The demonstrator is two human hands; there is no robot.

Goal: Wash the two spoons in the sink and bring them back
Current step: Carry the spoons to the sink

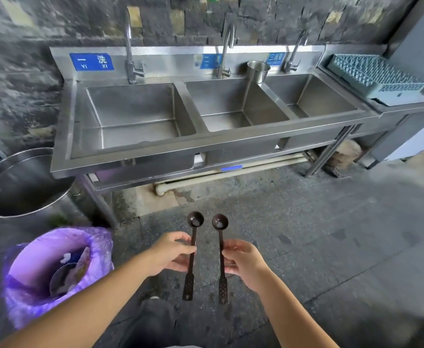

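Observation:
Two dark brown long-handled spoons point away from me over the stone floor, bowls up. My left hand grips the left spoon at mid-handle. My right hand grips the right spoon the same way. Both bowls hold a pale smear. Ahead stands a stainless steel sink unit with three basins, each under its own tap: left tap, middle tap, right tap. The hands are well short of the sink.
A bin lined with a purple bag stands at the lower left, holding rubbish. A large steel basin sits left of the sink. A steel cup rests on the ledge between basins. A teal dish rack lies at the right.

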